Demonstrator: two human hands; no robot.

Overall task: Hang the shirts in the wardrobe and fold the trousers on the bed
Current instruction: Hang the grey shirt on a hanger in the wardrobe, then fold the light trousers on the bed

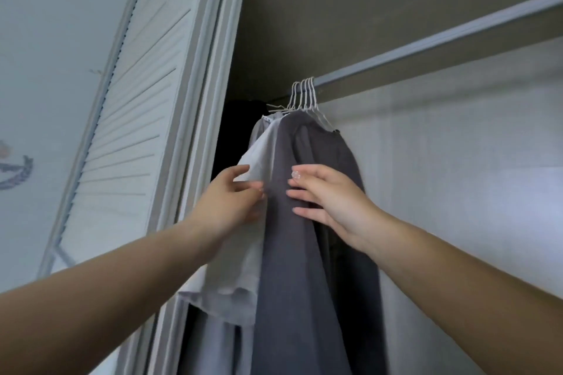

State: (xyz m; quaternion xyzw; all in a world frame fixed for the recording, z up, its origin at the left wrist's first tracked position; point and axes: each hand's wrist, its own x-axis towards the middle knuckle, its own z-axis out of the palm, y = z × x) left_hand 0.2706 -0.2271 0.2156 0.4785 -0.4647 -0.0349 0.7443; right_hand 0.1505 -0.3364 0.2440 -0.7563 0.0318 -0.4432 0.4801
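A dark grey shirt [304, 268] hangs from a white hanger on the wardrobe rail [441, 36]. Left of it hangs a white shirt [259, 155], with more pale garments behind. Several white hanger hooks [303, 94] crowd together on the rail. My left hand [234, 204] reaches up to the white shirt's sleeve, fingers straight and touching the cloth. My right hand [326, 201] lies flat on the grey shirt's shoulder side, fingers spread and straight.
A white louvred wardrobe door [131, 119] stands folded open on the left, beside the door frame [207, 100]. Inside, a dark garment [237, 125] hangs at the far left. To the right of the shirts the rail is bare, with the pale back wall [457, 176] behind.
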